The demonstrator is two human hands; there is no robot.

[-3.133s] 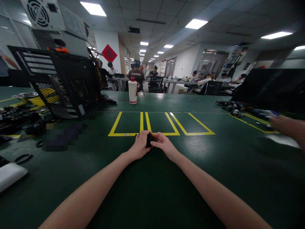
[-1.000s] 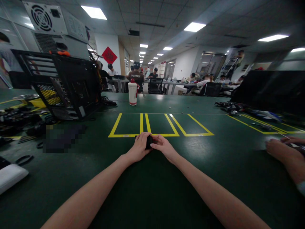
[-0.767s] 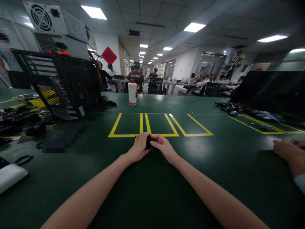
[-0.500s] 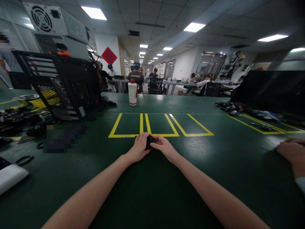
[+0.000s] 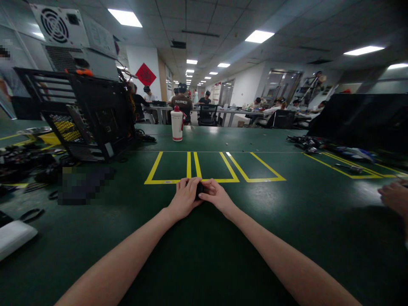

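Head view: both bare hands meet over a small black object (image 5: pixel 199 189), on or just above the green table (image 5: pixel 204 263), near side of the yellow tape outlines (image 5: pixel 188 163). Left hand (image 5: pixel 184 197) wraps its left side, fingers clamped on it and hiding much of it. Right hand (image 5: pixel 217 197) has it from the right, thumb and fingers closed on the edge. Can't tell what the object is, too covered. Tape: three open-topped outlines side by side, just beyond the hands. White bottle with red cap (image 5: pixel 177 125) upright, farther back, slightly left. Far left: black PC chassis (image 5: pixel 110 127) with a power supply (image 5: pixel 59 27) stacked above it; cable pile (image 5: pixel 24 165) nearer, at the left edge. White object (image 5: pixel 14 233) at near left, cut off by the frame. Right: large dark panel (image 5: pixel 357 117), metal tool (image 5: pixel 349 168) near it, and a co-worker's hand (image 5: pixel 395 197) at the edge, well apart.
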